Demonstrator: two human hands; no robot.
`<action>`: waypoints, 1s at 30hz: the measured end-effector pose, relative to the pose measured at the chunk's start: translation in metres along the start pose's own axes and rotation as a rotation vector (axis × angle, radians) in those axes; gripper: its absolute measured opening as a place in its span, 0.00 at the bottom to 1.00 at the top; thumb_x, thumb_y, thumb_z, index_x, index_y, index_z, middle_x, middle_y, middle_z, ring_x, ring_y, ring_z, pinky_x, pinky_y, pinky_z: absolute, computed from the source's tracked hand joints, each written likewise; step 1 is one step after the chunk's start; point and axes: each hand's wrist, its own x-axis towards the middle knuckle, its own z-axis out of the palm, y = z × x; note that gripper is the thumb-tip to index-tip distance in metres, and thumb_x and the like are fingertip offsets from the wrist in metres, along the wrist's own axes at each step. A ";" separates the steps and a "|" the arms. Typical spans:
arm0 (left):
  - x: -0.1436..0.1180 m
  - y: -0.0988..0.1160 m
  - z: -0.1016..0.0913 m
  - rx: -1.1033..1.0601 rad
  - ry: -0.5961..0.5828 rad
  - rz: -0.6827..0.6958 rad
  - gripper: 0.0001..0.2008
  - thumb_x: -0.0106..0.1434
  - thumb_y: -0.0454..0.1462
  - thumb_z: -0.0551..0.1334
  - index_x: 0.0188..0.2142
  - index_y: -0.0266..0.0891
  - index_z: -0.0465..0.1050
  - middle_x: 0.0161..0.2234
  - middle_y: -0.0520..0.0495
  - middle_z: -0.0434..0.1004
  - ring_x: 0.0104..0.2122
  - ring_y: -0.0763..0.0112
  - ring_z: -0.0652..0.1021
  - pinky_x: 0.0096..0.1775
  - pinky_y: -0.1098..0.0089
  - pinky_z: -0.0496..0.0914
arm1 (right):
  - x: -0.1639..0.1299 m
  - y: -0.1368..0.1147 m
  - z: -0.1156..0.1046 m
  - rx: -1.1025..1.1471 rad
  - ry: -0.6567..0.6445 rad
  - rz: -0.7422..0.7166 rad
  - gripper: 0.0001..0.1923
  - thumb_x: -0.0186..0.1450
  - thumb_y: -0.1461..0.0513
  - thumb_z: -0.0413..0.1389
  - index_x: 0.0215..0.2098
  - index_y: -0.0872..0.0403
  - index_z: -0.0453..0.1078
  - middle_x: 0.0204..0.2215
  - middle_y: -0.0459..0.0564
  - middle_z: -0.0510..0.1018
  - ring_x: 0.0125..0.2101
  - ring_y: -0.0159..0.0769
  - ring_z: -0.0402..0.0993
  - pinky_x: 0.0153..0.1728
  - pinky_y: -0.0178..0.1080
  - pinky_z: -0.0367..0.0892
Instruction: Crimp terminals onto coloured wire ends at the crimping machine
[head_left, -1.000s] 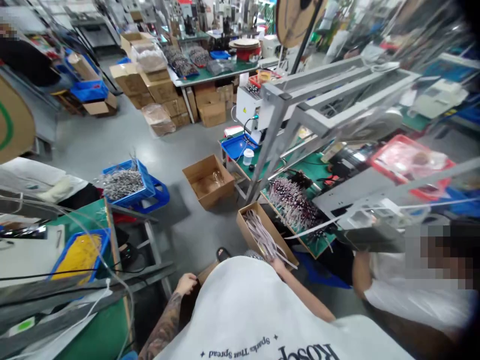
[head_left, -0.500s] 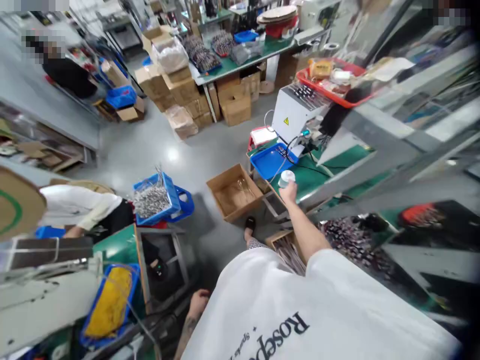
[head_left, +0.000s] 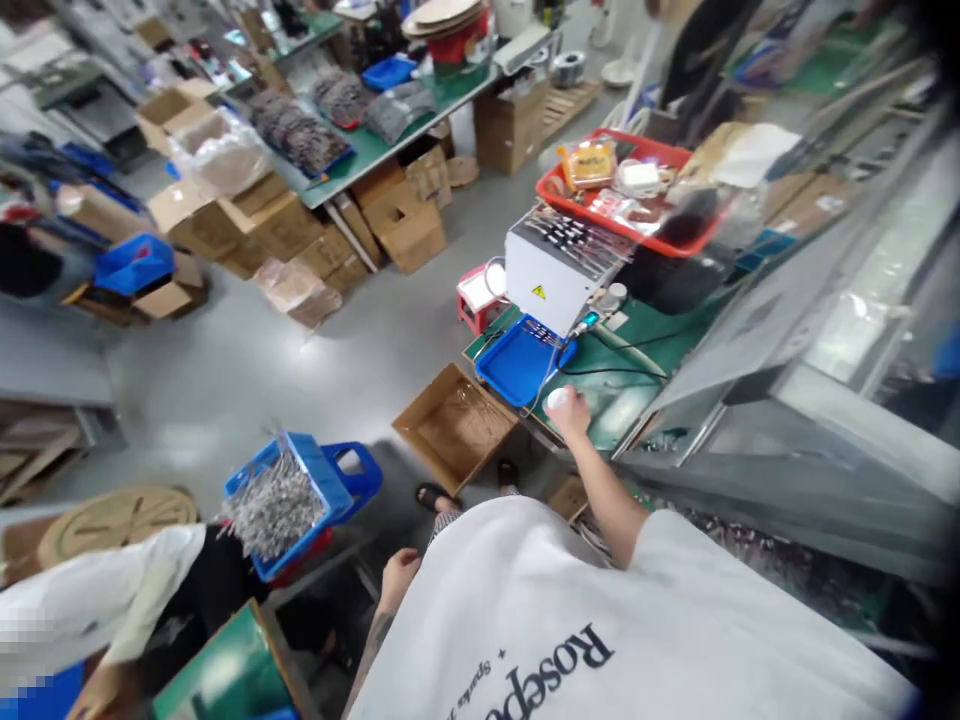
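My right hand (head_left: 575, 414) is closed around a small white round object (head_left: 556, 400) over the green bench top (head_left: 611, 405); its exact kind is too blurred to tell. Just beyond that hand lies a shallow blue tray (head_left: 517, 365) with several thin dark-and-silver pieces at its far end. Behind the tray is a white machine box (head_left: 544, 285) with a yellow warning sign and rows of thin rods on top. Low at my side hangs my left hand (head_left: 400, 575), fingers curled in, with nothing visible in it.
An open cardboard box (head_left: 454, 425) sits on the floor before me, left of the bench. A blue crate (head_left: 307, 480) heaped with metal pieces stands to the left, near a co-worker's sleeve (head_left: 161, 570). A red basket (head_left: 637, 230) of packets is behind the machine.
My view has turned right and I am nearer the bench. The right hand, still holding the white object, is now lower over the bench top. My left hand still hangs at my side.
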 end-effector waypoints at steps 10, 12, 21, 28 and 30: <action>0.152 0.211 -0.110 0.091 -0.352 0.928 0.32 0.56 0.40 0.74 0.60 0.38 0.77 0.55 0.38 0.82 0.55 0.54 0.82 0.59 0.57 0.75 | -0.166 -0.119 0.005 0.320 0.033 -0.110 0.46 0.52 0.54 0.75 0.67 0.44 0.69 0.57 0.51 0.79 0.54 0.45 0.78 0.53 0.43 0.72; 0.150 0.235 -0.128 0.090 -0.490 1.110 0.40 0.54 0.43 0.77 0.65 0.39 0.71 0.60 0.35 0.79 0.59 0.49 0.80 0.62 0.53 0.74 | -0.196 -0.155 0.009 0.361 0.089 -0.103 0.48 0.48 0.50 0.77 0.66 0.41 0.70 0.55 0.49 0.80 0.53 0.45 0.79 0.53 0.43 0.73; 0.160 0.229 -0.197 0.080 -0.939 1.361 0.33 0.55 0.49 0.73 0.56 0.37 0.71 0.48 0.40 0.83 0.44 0.51 0.84 0.47 0.60 0.80 | -0.290 -0.257 0.060 0.407 0.459 -0.123 0.50 0.56 0.38 0.71 0.68 0.51 0.67 0.59 0.60 0.74 0.58 0.51 0.72 0.61 0.52 0.70; 0.163 0.189 -0.235 0.167 -0.686 1.308 0.34 0.55 0.44 0.70 0.61 0.45 0.69 0.53 0.42 0.84 0.50 0.46 0.85 0.50 0.55 0.80 | -0.289 -0.303 0.085 0.269 0.711 -0.191 0.26 0.59 0.41 0.65 0.42 0.52 0.75 0.40 0.53 0.76 0.41 0.43 0.72 0.43 0.45 0.72; 0.174 0.175 -0.245 0.205 -0.538 1.271 0.33 0.54 0.45 0.70 0.60 0.49 0.70 0.53 0.43 0.84 0.52 0.42 0.84 0.49 0.54 0.81 | -0.278 -0.315 0.094 0.204 0.669 -0.205 0.25 0.58 0.40 0.64 0.35 0.52 0.72 0.32 0.51 0.76 0.35 0.41 0.71 0.37 0.44 0.70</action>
